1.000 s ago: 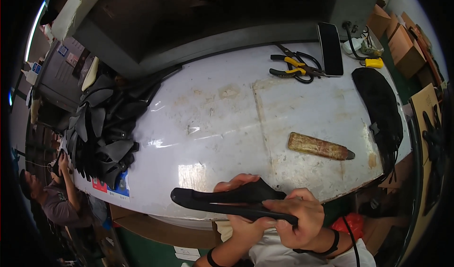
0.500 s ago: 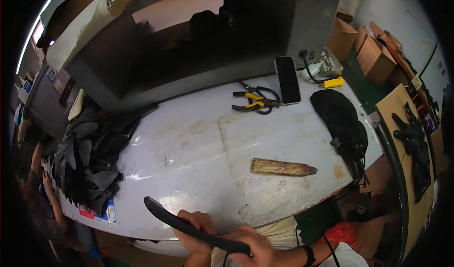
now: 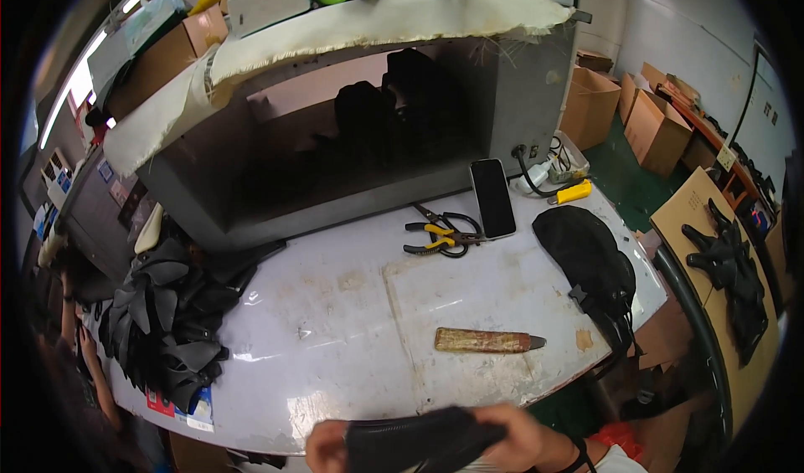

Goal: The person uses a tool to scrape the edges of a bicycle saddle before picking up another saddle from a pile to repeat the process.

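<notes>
Workshop interior: a worn white table stands before a grey open-fronted cabinet, whose top is draped with a cream padded sheet. Cardboard boxes stand on the green floor at the far right.

On the table, from the rear: a black phone lying flat; just left of it, yellow-handled pliers and black scissors touching one another; a yellow-handled tool beside a cable near the cabinet's right corner. A black bag lies along the right edge. A flat brown tool with a dark tip lies near the front, well apart from the pliers. A heap of black cut pieces covers the left end.

At the lower edge, in front of the table's near rim, both hands grip a long black ribbed piece, held roughly level. The left hand is closed about its left end; the right hand, fingers curled over the top, is closed about its right end. The piece spans the gap between the two hands and lies below the brown tool, not touching the table. The right wrist carries a dark band.

Another person's arm shows at the left rim beside the heap.
</notes>
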A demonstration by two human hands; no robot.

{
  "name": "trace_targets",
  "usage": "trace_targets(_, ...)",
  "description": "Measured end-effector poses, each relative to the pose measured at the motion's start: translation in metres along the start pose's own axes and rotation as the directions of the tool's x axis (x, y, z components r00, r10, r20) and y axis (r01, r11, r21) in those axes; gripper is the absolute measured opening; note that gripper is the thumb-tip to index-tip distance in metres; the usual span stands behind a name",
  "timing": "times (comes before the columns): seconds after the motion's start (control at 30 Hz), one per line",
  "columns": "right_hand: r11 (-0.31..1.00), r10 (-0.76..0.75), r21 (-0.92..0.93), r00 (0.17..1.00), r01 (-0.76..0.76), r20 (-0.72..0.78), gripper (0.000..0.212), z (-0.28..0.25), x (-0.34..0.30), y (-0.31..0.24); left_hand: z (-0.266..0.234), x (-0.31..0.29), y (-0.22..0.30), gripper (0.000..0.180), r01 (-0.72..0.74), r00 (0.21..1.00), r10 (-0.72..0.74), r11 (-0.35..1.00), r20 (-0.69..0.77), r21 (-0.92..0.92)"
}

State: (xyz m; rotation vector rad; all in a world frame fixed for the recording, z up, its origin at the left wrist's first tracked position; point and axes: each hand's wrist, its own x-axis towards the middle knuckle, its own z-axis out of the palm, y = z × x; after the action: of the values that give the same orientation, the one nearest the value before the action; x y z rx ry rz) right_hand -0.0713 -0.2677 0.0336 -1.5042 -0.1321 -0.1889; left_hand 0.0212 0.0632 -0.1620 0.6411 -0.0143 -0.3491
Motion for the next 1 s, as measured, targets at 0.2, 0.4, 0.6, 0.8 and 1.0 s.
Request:
trace_targets(0.2, 0.946, 0.322, 0.025, 0.946, -0.323, 0.041, 0.03, 0.018, 0.014, 0.001, 0.202, 0.018, 0.027, 0.041, -0.219, 0.966, 0.046, 0.662, 0.253, 0.717)
trace_targets(0.4, 0.976, -0.065, -0.214, 0.989, 0.036, -0.13, 0.021, 0.027, 0.006, 0.005, 0.222, -0.003, 0.038, 0.036, -0.027, 0.911, -0.324, 0.572, 0.256, 0.82)
trace_targets(0.6, 0.947, -0.151, -0.295, 0.987, 0.131, -0.046, 0.024, 0.018, 0.005, 0.003, 0.224, -0.014, 0.019, 0.023, -0.331, 0.93, -0.063, 0.28, 0.361, 0.901)
trace_targets(0.8, 0.907, -0.324, -0.33, 0.934, 0.262, -0.15, 0.039, 0.012, 0.006, 0.028, 0.211, -0.033, -0.031, 0.021, -0.537, 0.844, 0.043, 0.079, 0.535, 0.84)
trace_targets(1.0, 0.792, -0.538, -0.463, 0.814, 0.398, -0.22, 0.054, 0.007, 0.009, 0.034, 0.183, -0.021, -0.057, 0.035, -0.638, 0.734, 0.002, 0.343, 0.679, 0.689)
